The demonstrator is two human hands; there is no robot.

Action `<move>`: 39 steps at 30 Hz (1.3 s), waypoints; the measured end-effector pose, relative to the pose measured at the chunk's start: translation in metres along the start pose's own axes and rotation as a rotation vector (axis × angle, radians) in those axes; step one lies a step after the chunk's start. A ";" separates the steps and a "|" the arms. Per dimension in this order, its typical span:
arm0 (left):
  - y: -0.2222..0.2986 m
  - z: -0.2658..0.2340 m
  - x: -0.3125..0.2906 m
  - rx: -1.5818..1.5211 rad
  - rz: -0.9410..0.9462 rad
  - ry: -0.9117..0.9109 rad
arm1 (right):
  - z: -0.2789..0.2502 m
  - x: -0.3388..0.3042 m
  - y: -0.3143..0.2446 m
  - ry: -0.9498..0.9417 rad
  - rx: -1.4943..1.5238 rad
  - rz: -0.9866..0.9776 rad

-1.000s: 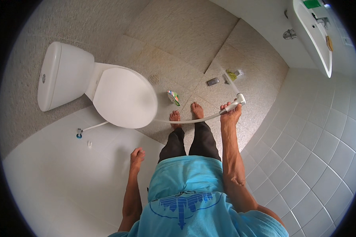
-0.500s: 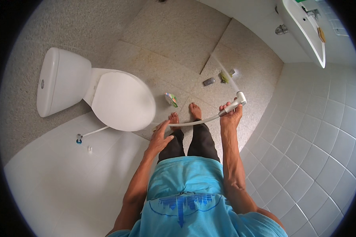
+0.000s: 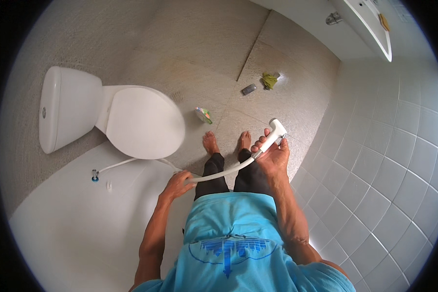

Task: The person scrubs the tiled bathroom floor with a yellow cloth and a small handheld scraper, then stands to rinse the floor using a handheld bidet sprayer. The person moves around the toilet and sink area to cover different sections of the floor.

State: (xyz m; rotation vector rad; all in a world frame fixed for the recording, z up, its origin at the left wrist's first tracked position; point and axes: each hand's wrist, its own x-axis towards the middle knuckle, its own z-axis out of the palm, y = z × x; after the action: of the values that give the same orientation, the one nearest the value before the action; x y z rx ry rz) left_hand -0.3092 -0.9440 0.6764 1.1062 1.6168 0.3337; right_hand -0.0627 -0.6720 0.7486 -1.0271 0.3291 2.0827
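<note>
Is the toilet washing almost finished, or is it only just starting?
Looks like only starting. Done: the right hand holds the white sprayer, and the left hand grips its hose. In hand: both are up, but no water shows. Left: the toilet lid is shut, and the bottle and green cloth lie on the floor.

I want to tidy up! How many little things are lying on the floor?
3: a small bottle near the toilet, a grey object farther off, and a green cloth beside it. Nothing seems hidden.
</note>
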 end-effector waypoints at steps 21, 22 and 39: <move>0.089 -0.033 -0.044 0.210 0.044 0.146 | -0.101 -0.108 -0.146 -0.339 0.356 -0.407; 0.087 -0.032 -0.040 0.209 0.049 0.119 | -0.103 -0.112 -0.146 -0.324 0.369 -0.415; 0.068 -0.069 0.009 0.265 0.271 0.195 | -0.104 -0.180 -0.109 -0.515 0.458 -0.578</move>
State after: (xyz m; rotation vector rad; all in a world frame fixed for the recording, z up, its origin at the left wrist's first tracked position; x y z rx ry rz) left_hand -0.3368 -0.8790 0.7433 1.5413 1.7178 0.4231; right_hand 0.1436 -0.7490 0.8305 -0.2457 0.1975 1.5613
